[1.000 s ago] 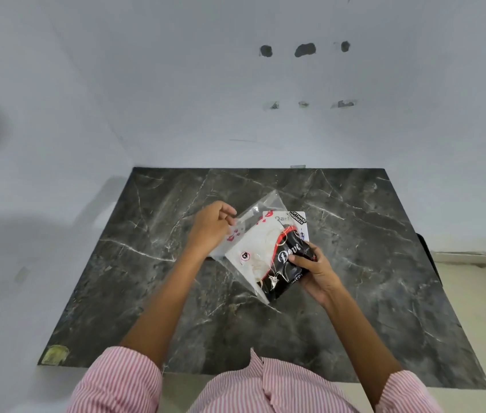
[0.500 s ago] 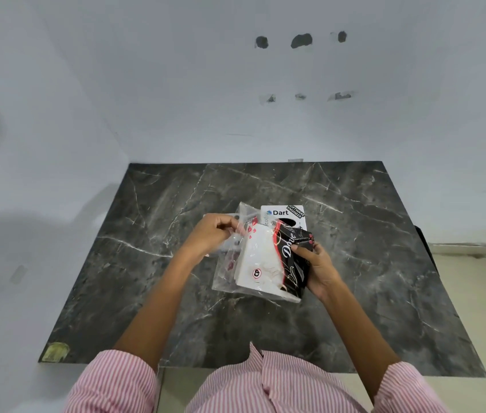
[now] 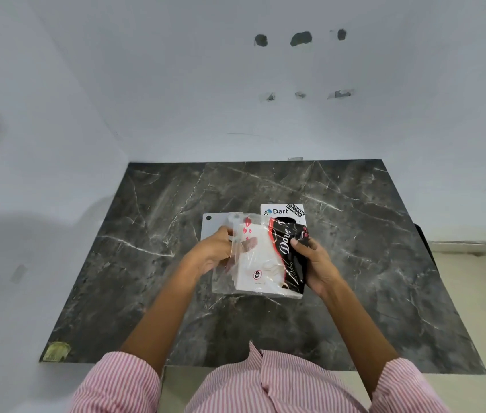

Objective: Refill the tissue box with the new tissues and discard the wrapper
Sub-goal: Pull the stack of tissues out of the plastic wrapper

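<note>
Tissue pack (image 3: 268, 260), in its clear wrapper (image 3: 223, 278), hangs above the marble table (image 3: 384, 263), before the white box (image 3: 283, 210). Right hand (image 3: 314, 260) clamps it; left hand (image 3: 216, 251) pinches the wrapper's open end, probably to strip it.

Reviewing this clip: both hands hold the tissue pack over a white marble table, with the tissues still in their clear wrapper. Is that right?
Not quite. The head view shows the table is dark grey marble with pale veins, not white. The rest holds: the left hand and right hand hold the tissue pack over it, still in its clear wrapper.
</note>
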